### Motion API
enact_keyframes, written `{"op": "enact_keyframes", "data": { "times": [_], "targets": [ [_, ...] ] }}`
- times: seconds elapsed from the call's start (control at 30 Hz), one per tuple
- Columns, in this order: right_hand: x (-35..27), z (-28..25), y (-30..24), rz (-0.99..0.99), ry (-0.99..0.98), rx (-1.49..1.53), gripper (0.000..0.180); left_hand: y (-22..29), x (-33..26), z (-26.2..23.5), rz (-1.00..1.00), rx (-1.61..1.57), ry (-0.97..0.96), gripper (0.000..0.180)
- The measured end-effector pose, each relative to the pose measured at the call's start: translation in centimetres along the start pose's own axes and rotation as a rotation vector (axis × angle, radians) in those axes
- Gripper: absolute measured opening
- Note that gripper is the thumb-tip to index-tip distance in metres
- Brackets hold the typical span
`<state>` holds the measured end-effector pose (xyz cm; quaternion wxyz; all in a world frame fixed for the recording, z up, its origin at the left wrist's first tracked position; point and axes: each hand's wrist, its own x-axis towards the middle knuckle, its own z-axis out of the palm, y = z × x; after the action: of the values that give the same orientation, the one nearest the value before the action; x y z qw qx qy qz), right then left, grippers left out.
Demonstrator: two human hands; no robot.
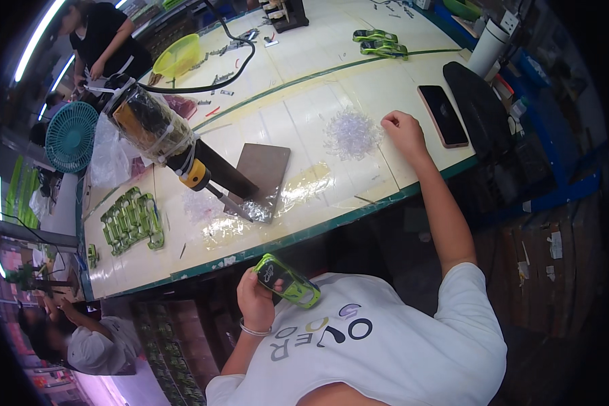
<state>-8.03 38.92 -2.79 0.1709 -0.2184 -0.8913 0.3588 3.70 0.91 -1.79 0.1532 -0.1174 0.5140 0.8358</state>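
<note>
Toy car (287, 280), green, gripped in left hand (256, 298) below desk (358, 169); right hand (402, 128) closed at clear plastic bits (350, 133).

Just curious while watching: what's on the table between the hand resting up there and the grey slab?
In the head view, a loose heap of small clear plastic pieces lies between the right hand and the grey slab, on the pale tabletop.

A small lime-green plastic toy car (287, 281) with dark windows is lying tilted off the bench, close to the white shirt. A loose pile of tiny clear plastic pieces (350, 133) is resting on the pale bench (298, 101).
</note>
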Motion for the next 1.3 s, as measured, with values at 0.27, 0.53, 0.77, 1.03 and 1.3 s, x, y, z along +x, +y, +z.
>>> {"op": "enact_keyframes", "data": {
  "times": [0.27, 0.53, 0.77, 1.03, 1.3],
  "targets": [
    [2.5, -0.2, -0.4, -0.167, -0.282, -0.157, 0.014, -0.6, -0.4, -0.1, 0.035, 0.052, 0.024, 0.027],
    [2.3, -1.3, -0.6, -0.224, -0.331, -0.361, 0.010, -1.1, -0.7, -0.8, 0.005, 0.069, 0.022, 0.026],
    [1.1, -2.4, 1.7, -0.001, -0.288, 0.180, 0.016, -1.0, -0.9, -0.5, 0.007, 0.058, 0.018, 0.026],
    [-3.8, -1.8, 1.3, -0.149, 0.020, 0.677, 0.017, -0.6, -0.9, 0.5, 0.045, 0.160, 0.019, 0.025],
    [-14.7, -1.4, -5.2, 0.130, -0.586, 1.421, 0.014, -0.1, -0.9, 2.3, 0.095, 0.365, -0.149, 0.025]
  ]
}}
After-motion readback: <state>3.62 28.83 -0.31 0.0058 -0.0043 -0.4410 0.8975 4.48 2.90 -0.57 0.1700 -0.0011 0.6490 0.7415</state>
